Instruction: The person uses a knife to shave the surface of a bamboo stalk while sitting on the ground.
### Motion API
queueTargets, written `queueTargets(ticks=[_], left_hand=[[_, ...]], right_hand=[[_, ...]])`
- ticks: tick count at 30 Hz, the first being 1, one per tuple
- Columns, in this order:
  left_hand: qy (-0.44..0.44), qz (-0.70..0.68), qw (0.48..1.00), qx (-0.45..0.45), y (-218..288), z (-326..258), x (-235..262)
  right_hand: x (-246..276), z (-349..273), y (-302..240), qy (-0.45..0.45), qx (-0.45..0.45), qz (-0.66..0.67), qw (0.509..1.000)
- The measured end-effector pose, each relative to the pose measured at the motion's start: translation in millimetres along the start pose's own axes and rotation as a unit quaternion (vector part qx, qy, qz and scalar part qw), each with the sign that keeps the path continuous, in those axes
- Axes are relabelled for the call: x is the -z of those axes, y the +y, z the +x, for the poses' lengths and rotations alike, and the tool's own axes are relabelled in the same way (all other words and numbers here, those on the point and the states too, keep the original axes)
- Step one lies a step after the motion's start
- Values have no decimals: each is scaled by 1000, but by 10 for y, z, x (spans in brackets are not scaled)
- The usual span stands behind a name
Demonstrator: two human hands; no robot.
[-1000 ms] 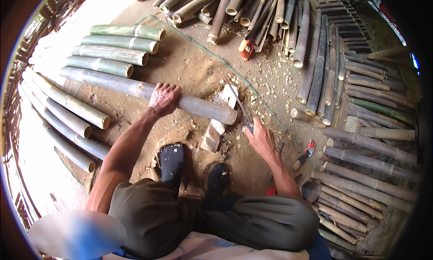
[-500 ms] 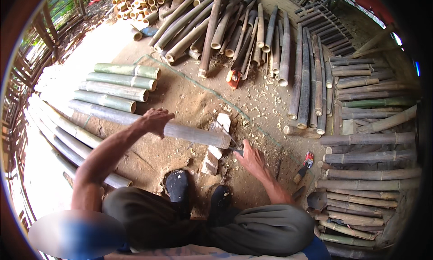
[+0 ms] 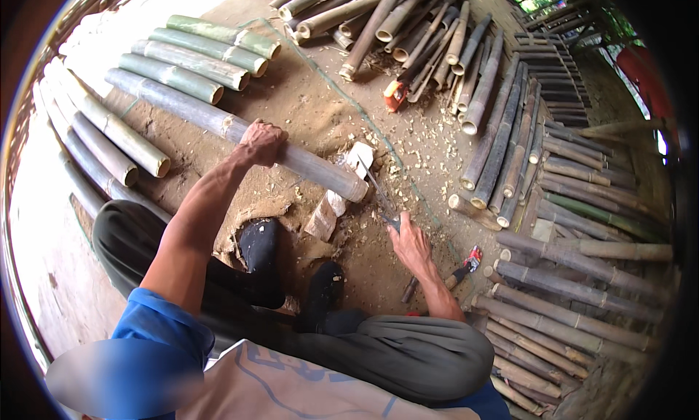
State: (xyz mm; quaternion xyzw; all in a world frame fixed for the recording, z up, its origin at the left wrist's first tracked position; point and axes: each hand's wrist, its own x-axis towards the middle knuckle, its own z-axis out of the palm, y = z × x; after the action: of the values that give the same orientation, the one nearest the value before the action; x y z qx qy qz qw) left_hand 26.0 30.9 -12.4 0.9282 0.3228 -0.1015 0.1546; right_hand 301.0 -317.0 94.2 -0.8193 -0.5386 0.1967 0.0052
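Head view shows the left hand (image 3: pixel 262 142) clenched over a long grey-green bamboo pole (image 3: pixel 218 125) that lies across the dirt floor (image 3: pixel 313 107), its near end propped on a pale split wood block (image 3: pixel 329 214). Just right of that end, the right hand (image 3: pixel 409 246) grips what looks like a thin-bladed knife (image 3: pixel 378 194), though the blade is hard to make out. Pale shavings (image 3: pixel 415 147) scattered nearby suggest trimming is under way. Stacked green poles (image 3: pixel 196 56) at far left appear unworked, so much seems left.
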Motion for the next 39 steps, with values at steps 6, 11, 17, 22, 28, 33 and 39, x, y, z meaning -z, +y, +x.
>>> queueTargets(ticks=[6,11,17,22,28,33,39], left_hand=[[82,-18,996,9,-138,-84,-110],[86,-20,996,-8,-41,-58,-91],[93,-31,995,-9,-153,-68,-119],[89,-15,996,-3,-86,-32,-55],[49,45,998,-5,-4,66,-46],[128,-15,992,-8,-130,-189,-146],[143,-7,989,-43,28,-61,-85]], right_hand=[[350,110,-675,111,159,78,978],[-77,419,-255,34,87,-9,996],[186,271,-455,7,46,32,998],[325,212,-753,132,185,43,973],[108,338,-124,27,46,-74,996],[504,129,-862,185,221,72,955],[-53,437,-161,4,57,-6,998]])
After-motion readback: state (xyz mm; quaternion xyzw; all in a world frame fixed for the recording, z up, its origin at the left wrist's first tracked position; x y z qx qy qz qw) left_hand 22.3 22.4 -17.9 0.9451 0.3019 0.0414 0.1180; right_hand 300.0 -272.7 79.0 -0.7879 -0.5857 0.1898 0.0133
